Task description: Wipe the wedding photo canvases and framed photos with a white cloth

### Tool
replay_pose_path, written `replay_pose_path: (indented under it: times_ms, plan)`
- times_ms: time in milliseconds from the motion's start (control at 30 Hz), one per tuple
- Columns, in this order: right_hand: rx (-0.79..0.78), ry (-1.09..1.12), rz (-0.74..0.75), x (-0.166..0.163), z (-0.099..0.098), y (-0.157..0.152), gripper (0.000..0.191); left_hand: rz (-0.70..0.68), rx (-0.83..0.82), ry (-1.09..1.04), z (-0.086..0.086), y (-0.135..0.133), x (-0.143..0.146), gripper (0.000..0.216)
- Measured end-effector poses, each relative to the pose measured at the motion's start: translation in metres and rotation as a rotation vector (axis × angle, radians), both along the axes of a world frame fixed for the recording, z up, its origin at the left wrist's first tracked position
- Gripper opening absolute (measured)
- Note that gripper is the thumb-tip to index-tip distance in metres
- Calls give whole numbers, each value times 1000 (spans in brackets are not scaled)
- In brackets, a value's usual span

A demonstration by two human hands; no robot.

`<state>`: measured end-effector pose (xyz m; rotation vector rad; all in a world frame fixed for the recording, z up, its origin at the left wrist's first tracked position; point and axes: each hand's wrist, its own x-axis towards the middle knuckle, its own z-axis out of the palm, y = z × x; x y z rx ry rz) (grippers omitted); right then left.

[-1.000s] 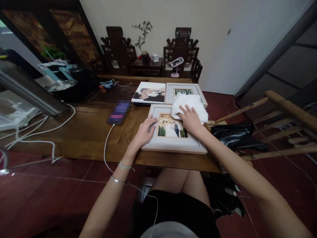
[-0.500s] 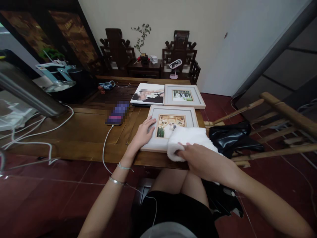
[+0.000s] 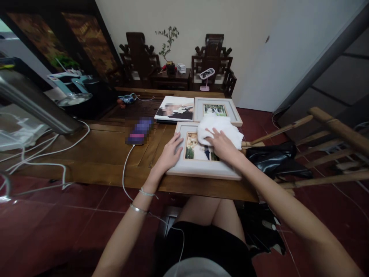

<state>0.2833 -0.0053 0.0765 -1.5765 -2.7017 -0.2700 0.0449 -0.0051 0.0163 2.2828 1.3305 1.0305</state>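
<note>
A light-framed picture [image 3: 178, 169] lies flat near the table's front edge, its photo partly covered. My left hand [image 3: 172, 153] rests on its left border, fingers stretched out and thumb apart. Over the upper right of this picture, my right hand [image 3: 223, 146] holds a bunched white towel [image 3: 216, 125] against the surface, fingers bent into it. Behind lie a second framed picture [image 3: 235, 111], its lower edge partly hidden by the towel, and a white-edged photo panel [image 3: 175, 109] beside it.
A phone [image 3: 140, 130] with a white charging cable [image 3: 123, 173] lies left on the wooden table [image 3: 106, 154]. A large metal cylinder [image 3: 37, 100] and tangled cables stand farther left. A bamboo chair [image 3: 288, 127] with a black bag [image 3: 271, 156] is at the right.
My right hand has moved the towel away from me, from the front right corner up to the picture's far right part. My left hand stays on the left border.
</note>
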Motion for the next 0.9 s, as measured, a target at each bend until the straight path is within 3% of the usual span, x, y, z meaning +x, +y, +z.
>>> replay_pose_path:
  times_ms: [100,200,333,533,633,733,900]
  plan:
    - [73,-55,-40,4,1,22,53,-5,-19,32,0,1,-1,41]
    - [37,-116,-3,0,1,19,46,-12,-22,62,-2,2,-2,42]
    - [-52,-129,56,-7,9,-21,44,-9,-15,79,-4,3,-2,42]
    - [-352,-51,179,-16,49,-106,38,-4,0,65,-7,4,-1,41]
    - [-370,-9,246,-24,55,-123,38,-15,4,63,-7,4,-2,42]
    - [-318,38,197,-27,41,-110,44,-23,-2,67,-6,4,-2,42]
    - [-157,31,117,-11,5,-41,57,-27,-17,59,-4,3,-1,42]
